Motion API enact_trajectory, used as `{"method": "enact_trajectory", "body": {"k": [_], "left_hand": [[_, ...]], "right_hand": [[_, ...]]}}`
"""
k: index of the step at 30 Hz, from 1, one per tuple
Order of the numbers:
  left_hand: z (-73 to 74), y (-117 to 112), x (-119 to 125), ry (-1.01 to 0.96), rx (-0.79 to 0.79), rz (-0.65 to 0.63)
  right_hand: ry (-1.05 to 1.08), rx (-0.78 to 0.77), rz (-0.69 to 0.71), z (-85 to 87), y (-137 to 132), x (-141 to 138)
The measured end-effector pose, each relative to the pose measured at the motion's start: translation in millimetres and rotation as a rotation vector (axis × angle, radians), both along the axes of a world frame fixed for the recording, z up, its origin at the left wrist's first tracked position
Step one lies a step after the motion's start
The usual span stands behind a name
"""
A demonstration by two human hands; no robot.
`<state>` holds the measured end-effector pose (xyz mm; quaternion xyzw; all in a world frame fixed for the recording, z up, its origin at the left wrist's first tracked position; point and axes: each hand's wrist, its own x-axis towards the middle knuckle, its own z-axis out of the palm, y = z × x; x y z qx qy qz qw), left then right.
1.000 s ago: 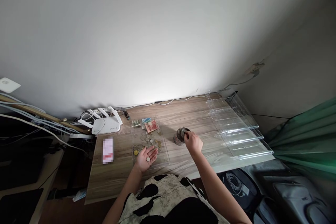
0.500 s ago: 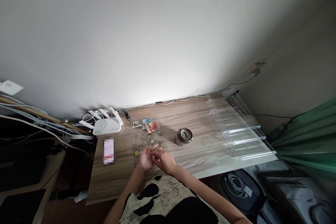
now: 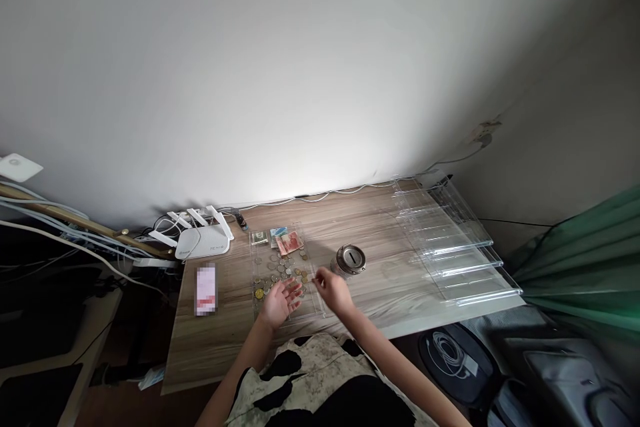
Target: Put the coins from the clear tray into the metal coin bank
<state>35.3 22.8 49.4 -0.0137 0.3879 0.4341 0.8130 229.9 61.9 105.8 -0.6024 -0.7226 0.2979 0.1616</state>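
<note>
My left hand (image 3: 280, 300) lies palm up with its fingers spread over the near end of a clear flat tray (image 3: 320, 310). I see nothing on the palm. The tray holds several loose coins (image 3: 280, 272) and, at its far end, folded banknotes (image 3: 287, 240). My right hand (image 3: 333, 288) hovers just right of the tray, thumb and fingers pinched together. What they pinch is too small to make out. A round metal tin (image 3: 350, 259) with a slot in its lid stands a little beyond and to the right of that hand.
A white router (image 3: 203, 240) with cables sits at the back left of the wooden desk (image 3: 225, 347). A blurred flat object (image 3: 205, 288) lies left of the tray. Stacked clear acrylic trays (image 3: 450, 240) fill the right end. Bags lie on the floor at right.
My right hand left the tin, came to my left palm, and now moves back toward the tin with pinched fingers. The coin seen on my left palm is gone from it.
</note>
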Motion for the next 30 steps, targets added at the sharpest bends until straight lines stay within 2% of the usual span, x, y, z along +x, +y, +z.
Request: {"method": "enact_trajectory", "body": {"k": [3,5,8,12,17,22,24,27,29,30], "left_hand": [[1.5,0,-5,0.041,-0.009,0.039],[1.4,0,-6,0.060,-0.028,0.042],[-1.6,-1,-6,0.142,-0.120,0.028],[-8.2,-3,-6,0.177,-0.210,0.049],[-13.8,-6,-10,0.205,-0.259,0.099],[-23.5,-8,-14,0.332,-0.279,0.167],[-28.9,-10,-17,0.457,-0.251,0.213],[-33.2,-7,-26,0.767,-0.137,0.295],[-31.4,0,-33,0.941,0.008,0.295],[-29.4,6,-36,0.980,0.087,0.252]], "right_hand": [[-0.025,0.088,-0.187,8.2,22,37],[-0.136,0.115,-0.308,14.1,34,58],[-0.337,0.021,-0.392,18.9,46,75],[-0.432,-0.094,-0.383,16.9,53,78],[-0.383,-0.088,-0.398,12.8,53,76],[-0.305,-0.099,-0.420,12.3,50,79],[-0.260,-0.037,-0.435,12.3,47,81],[-0.155,0.158,-0.427,10.1,38,76],[-0.070,0.227,-0.340,3.8,28,63],[-0.033,0.211,-0.258,-1.5,23,52]]}}
